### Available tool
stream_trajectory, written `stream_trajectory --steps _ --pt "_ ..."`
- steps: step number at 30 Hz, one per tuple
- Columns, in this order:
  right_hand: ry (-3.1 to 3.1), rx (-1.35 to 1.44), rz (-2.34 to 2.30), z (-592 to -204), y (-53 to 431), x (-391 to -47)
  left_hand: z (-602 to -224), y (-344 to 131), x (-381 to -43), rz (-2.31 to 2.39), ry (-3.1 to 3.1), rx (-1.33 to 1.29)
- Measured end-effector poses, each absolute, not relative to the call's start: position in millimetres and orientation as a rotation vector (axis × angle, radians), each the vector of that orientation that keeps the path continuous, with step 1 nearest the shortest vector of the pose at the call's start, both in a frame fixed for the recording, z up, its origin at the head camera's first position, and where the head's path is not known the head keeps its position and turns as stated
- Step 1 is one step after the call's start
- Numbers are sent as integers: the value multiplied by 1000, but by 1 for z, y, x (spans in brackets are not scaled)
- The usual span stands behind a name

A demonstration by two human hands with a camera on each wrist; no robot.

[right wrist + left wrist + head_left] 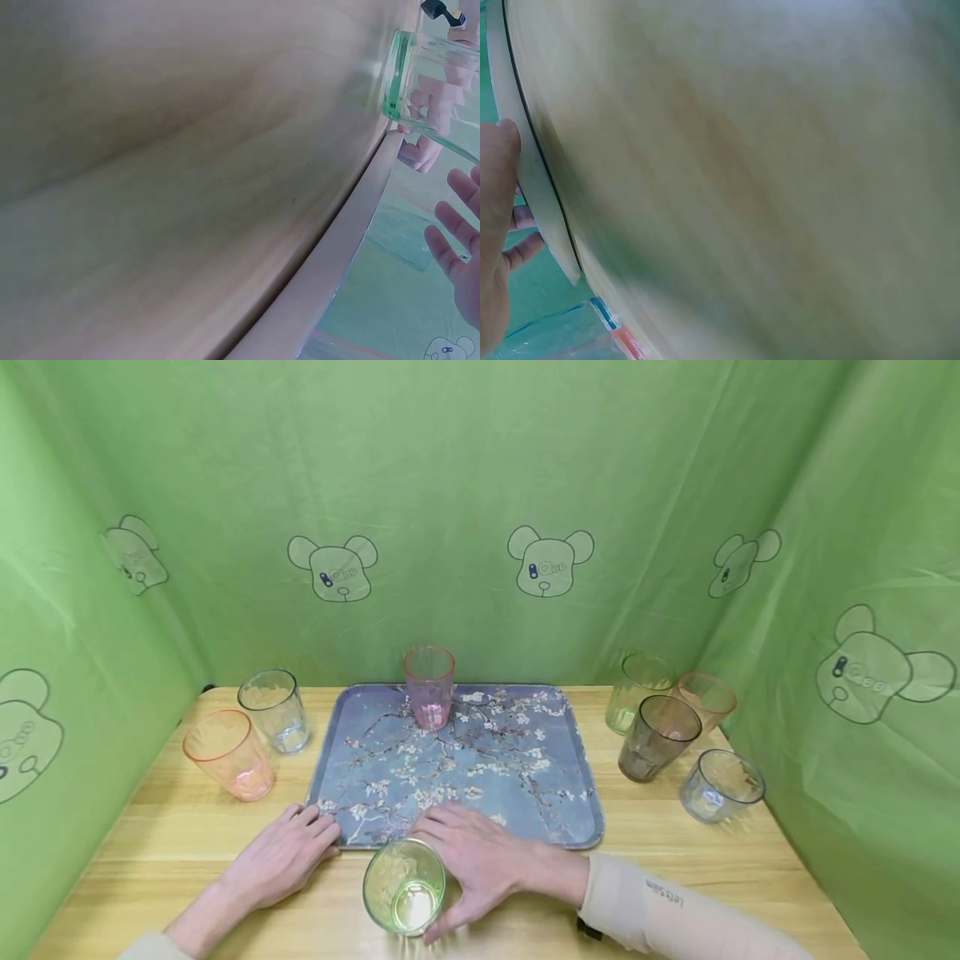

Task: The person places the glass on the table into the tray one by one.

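A green-tinted clear drinking glass [405,885] stands upright on the wooden table, just in front of a blue floral tray [480,760]. Thumb and fingers of my right hand [480,864] are spread around its right side. The right wrist view has the fingers [454,232] nearly straight, with a gap to the glass [401,82]. My left hand [288,852] rests at the tray's near left corner, fingers loosely bent. In the left wrist view its thumb [499,150] lies against the pale tray rim [544,202], fingertips along the rim's other side.
A pink glass [431,693] stands at the tray's back edge. Left of the tray are a red-rimmed glass [232,756] and a clear glass [277,714]. To the right, several glasses cluster, including a grey one [656,743] and a short clear one [716,789]. Green curtains [465,485] surround the table.
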State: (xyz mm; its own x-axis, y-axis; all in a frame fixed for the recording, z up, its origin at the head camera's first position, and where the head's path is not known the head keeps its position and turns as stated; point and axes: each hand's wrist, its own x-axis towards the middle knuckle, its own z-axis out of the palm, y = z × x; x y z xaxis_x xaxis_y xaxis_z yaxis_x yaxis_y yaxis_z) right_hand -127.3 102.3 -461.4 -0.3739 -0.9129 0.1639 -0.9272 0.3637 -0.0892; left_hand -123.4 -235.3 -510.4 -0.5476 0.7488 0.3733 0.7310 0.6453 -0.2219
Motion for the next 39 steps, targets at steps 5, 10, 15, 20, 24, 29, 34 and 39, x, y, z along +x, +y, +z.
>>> stream_trajectory --steps 5,10,15,20,24,29,34,39 --pt "-2437 1743 289 -462 101 -127 -511 -235 -123 60 -2426 -1158" --pt "-2393 1750 286 -461 101 -127 -512 -236 -123 56 -2422 -1156" --pt "-2377 1749 269 -460 101 -126 -511 -235 -123 59 -2421 -1156" --pt "-2391 1751 248 -458 102 -124 -511 -235 -123 69 -2425 -1158" --pt "-2392 1759 254 -456 103 -123 -511 -235 -124 69 -2423 -1160" --pt "-2368 1767 271 -455 103 -123 -511 -236 -124 66 -2420 -1166" --pt "-2355 1760 254 -454 105 -122 -511 -236 -124 67 -2426 -1170" --pt "-2358 1764 249 -452 107 -122 -511 -235 -124 64 -2421 -1172"
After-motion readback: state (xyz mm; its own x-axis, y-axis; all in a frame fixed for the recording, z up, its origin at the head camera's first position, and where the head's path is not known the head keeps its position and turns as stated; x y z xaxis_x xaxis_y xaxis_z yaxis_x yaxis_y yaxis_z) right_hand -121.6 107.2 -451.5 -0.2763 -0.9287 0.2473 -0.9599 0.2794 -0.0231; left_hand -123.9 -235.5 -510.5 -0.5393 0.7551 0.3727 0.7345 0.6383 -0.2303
